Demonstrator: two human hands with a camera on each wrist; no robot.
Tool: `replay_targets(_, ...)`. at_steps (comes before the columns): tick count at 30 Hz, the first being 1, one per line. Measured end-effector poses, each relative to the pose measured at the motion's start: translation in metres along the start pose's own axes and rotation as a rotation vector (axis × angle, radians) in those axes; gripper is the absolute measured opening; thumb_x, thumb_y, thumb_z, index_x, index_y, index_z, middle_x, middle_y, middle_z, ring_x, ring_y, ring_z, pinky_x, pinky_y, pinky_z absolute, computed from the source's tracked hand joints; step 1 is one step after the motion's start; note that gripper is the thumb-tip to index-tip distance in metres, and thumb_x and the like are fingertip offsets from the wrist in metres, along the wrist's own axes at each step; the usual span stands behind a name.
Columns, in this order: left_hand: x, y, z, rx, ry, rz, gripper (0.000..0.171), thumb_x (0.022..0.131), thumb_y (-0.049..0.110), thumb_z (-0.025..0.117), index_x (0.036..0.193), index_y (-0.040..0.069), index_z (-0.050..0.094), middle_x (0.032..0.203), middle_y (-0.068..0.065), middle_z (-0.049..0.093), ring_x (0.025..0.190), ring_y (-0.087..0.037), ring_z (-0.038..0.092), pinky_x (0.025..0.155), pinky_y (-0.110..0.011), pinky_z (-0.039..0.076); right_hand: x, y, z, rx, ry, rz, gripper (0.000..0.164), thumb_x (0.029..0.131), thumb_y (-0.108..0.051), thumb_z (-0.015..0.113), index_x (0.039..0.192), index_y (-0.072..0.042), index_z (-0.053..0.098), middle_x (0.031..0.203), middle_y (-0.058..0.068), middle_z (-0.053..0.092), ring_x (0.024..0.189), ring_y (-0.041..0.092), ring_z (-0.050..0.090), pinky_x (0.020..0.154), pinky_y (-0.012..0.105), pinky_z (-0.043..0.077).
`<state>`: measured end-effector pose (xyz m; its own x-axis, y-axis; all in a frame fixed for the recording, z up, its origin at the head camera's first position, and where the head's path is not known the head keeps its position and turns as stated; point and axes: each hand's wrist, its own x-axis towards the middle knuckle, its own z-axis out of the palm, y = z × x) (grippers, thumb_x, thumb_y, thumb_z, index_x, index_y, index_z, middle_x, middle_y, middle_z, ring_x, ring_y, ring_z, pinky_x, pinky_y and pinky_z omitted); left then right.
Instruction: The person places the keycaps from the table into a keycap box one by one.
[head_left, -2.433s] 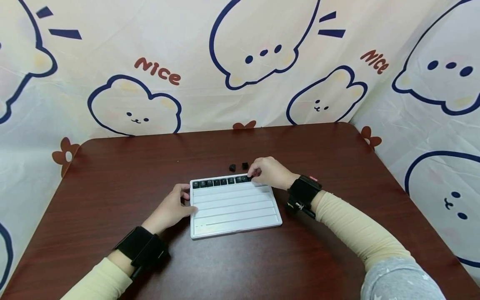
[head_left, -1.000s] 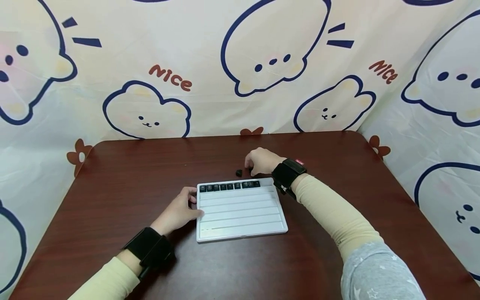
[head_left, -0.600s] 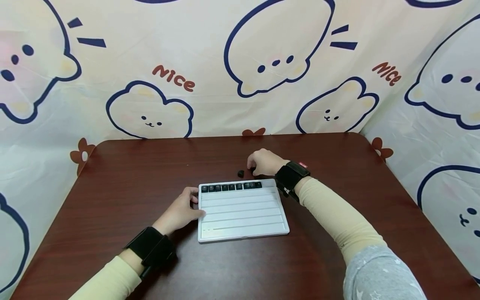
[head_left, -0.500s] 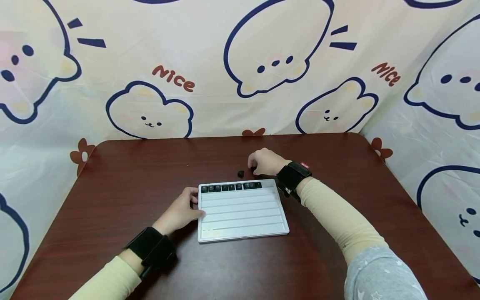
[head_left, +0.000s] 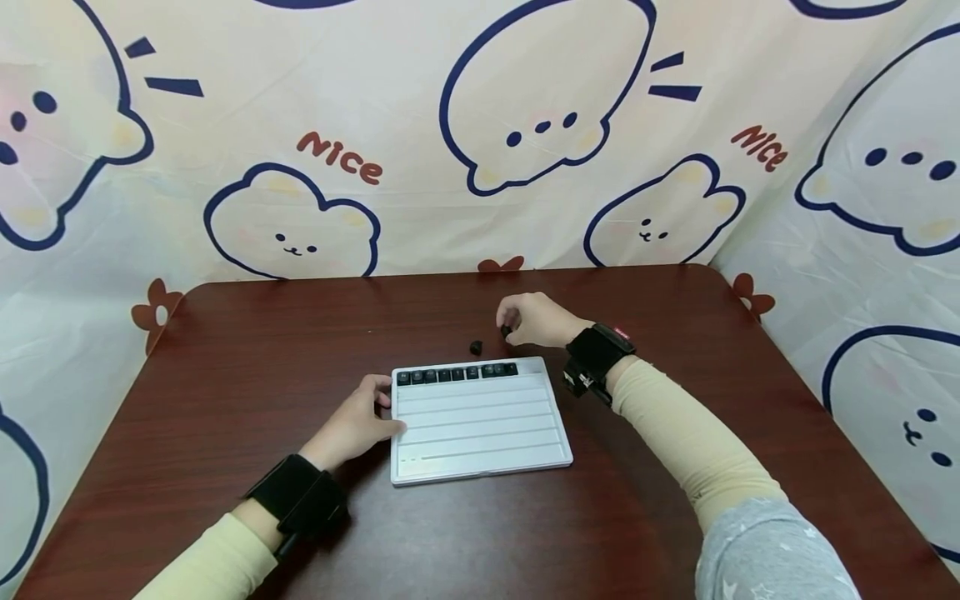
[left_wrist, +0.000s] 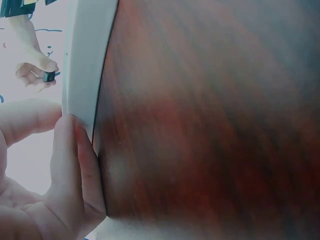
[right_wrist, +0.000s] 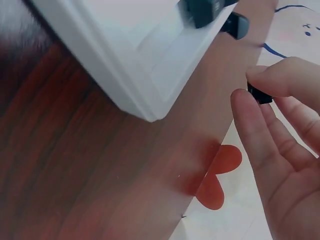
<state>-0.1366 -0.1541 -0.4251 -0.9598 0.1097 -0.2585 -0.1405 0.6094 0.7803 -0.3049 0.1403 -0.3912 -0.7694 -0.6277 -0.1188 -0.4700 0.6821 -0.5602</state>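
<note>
A white tray [head_left: 480,425] with ridged rows lies flat on the table, several black keycaps [head_left: 457,373] lined along its back row from the left. My left hand [head_left: 356,427] holds its left edge, thumb on top, fingers along the side; the left wrist view shows fingertips at the tray wall [left_wrist: 90,60]. Behind the tray, my right hand [head_left: 543,321] pinches a black keycap [right_wrist: 260,94] between thumb and index finger, above the tabletop. One more loose keycap [head_left: 476,347] sits on the table close to the tray's back edge, left of that hand.
The dark brown wooden table [head_left: 285,333] ends at a cloth backdrop [head_left: 420,225] with cartoon drawings, which also runs down both sides. Black straps with devices [head_left: 600,358] sit on both wrists. The back row's right end holds no keycap.
My right hand leaves the tray's back row, reaches behind it and takes one of the two loose keycaps, lifting it slightly. My left hand stays at the tray's edge.
</note>
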Motion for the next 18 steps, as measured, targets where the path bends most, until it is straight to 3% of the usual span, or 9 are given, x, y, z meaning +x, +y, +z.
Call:
replay_targets(7,0.000,0.000,-0.001,0.002,-0.007,-0.002,0.069,0.089,0.005,0.077,0.145,-0.008,0.039,0.116,-0.018,0.056,0.094,-0.028,0.053,0.082,-0.040,0.044,-0.009,0.000,-0.006,0.118,-0.001,0.020,0.022,0.090,-0.001,0.076,0.111,-0.003,0.071,0.105,0.008,0.069,0.099,0.025,0.065,0.086,0.039,0.055)
replay_targets(18,0.001,-0.002,-0.001,0.003,-0.009,-0.011,0.070,0.089,0.004,0.076,0.146,-0.007,0.038,0.118,-0.019,0.056,0.089,-0.026,0.052,0.079,-0.038,0.044,-0.022,0.002,-0.006,0.186,0.014,0.032,0.020,0.092,-0.002,0.074,0.110,-0.007,0.071,0.111,0.008,0.068,0.103,0.025,0.063,0.088,0.040,0.052)
